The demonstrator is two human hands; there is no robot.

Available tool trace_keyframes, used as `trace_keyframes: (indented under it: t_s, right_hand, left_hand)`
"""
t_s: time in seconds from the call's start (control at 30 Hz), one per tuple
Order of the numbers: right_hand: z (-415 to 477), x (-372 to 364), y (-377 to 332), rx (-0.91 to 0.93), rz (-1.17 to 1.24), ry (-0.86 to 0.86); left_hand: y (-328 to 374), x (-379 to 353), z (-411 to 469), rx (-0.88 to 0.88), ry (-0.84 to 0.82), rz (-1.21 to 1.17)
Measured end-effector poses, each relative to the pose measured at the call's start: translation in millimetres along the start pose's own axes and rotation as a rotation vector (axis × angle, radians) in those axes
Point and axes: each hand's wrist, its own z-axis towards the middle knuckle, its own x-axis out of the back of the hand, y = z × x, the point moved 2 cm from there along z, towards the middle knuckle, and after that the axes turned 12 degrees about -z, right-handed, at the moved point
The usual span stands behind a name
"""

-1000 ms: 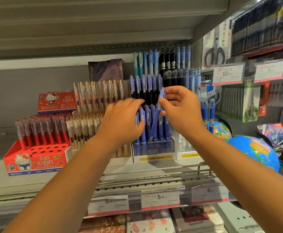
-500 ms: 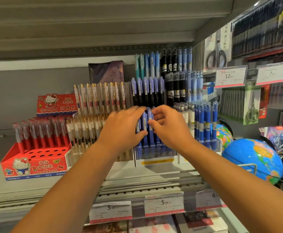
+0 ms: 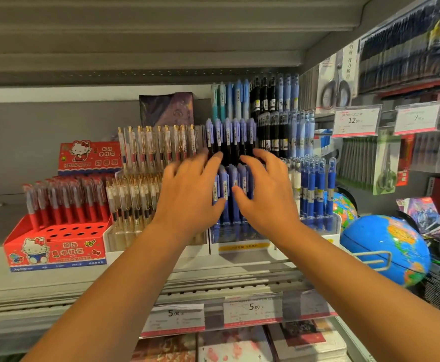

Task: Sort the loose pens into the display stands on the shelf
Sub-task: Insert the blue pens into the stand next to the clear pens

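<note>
Lighting is warm and moderate, reaching the shelf (image 3: pixel 213 280) from the front; the back wall (image 3: pixel 43 142) at left sits in dim grey shade. A soft sheen shows on the globe (image 3: pixel 386 246). Wide-angle bending is marked at the right edge — the hanging packs (image 3: pixel 409 43) lean and smear. The left hand (image 3: pixel 190 202) shows slight motion blur at the fingertips; small print on the price tags (image 3: pixel 252 308) is barely legible.

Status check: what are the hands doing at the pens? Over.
Left hand open, right hand open, both empty. Purple-blue pens upright in stand. Nothing blocking.
</note>
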Motion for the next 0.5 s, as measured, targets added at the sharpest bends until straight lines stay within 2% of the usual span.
trace_keyframes:
  t_s: [0.13,0.2,0.27,0.37,0.43,0.5]
  right_hand:
    - [1.1,-3.6,-1.9,-0.075,0.046,-0.169]
    - [0.6,-8.1,-1.4,-0.071,0.067,-0.288]
    - [0.5,-7.6,-0.5,-0.072,0.088,-0.338]
    - [-2.0,-1.1,-6.2,-0.109,0.129,-0.281]
    - [-8.3,3.3,-21.1,-0.07,0.166,-0.195]
    - [-16.0,5.6,-45.2,-0.032,0.326,-0.147]
  left_hand:
    - [-12.9,14.8,-17.3,0.319,0.269,-0.165]
    - [-27.2,22.4,-28.7,0.474,0.314,-0.235]
    - [-42.8,30.1,-41.1,0.589,0.317,-0.279]
    - [-67.5,42.5,-57.6,0.712,0.356,-0.436]
    - [-81.9,48.1,-66.0,0.769,0.35,-0.566]
    - [-90.0,51.3,-70.5,0.82,0.299,-0.714]
